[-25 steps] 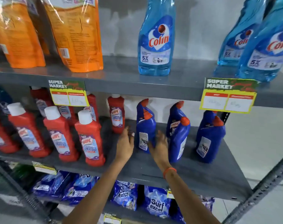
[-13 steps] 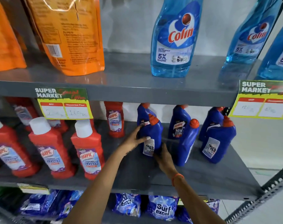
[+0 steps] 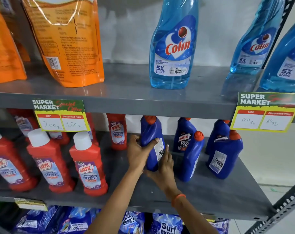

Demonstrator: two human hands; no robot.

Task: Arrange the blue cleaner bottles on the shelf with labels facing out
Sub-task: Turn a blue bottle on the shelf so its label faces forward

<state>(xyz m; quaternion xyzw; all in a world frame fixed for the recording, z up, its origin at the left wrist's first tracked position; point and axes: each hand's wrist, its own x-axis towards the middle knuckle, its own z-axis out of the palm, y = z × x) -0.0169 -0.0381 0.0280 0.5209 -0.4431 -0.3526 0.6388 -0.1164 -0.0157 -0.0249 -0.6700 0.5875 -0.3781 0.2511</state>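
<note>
On the middle shelf (image 3: 210,196), both hands clasp one blue bottle (image 3: 151,135): left hand (image 3: 138,154) wrapped around its body, right hand (image 3: 163,164) with fingers pressed on its white back label. Behind, one bottle (image 3: 183,134) shows its Harpic front; two front bottles (image 3: 192,157) (image 3: 225,154) show back or side labels, so I judge most turning remains.

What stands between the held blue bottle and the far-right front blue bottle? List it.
In the head view, one front blue bottle turned sideways, and behind it a back bottle showing its Harpic label.
</note>
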